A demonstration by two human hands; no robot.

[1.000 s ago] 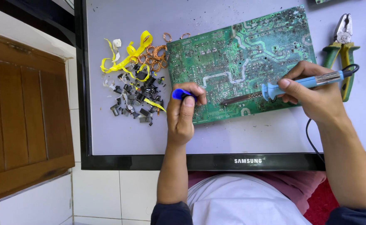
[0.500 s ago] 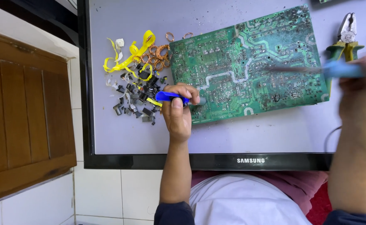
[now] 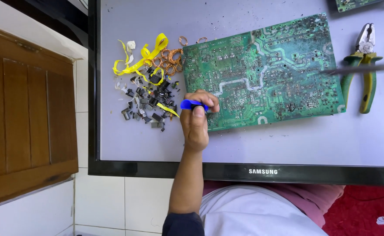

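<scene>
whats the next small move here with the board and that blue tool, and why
Probably bring the soldering tip down onto the circuit board. The left hand already pins the blue tool at the board's near-left edge, while the tip blurs above the pliers, off the solder joints.

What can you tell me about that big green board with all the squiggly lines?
The flat green rectangular circuit board lies solder side up, slightly tilted, on the pale grey panel. Lighter green tracks and tiny silver solder dots cover it, and it looks dusty. The left hand, gripping a small blue tool, rests at its lower left corner. Green-and-yellow pliers lie just right of it.
</scene>
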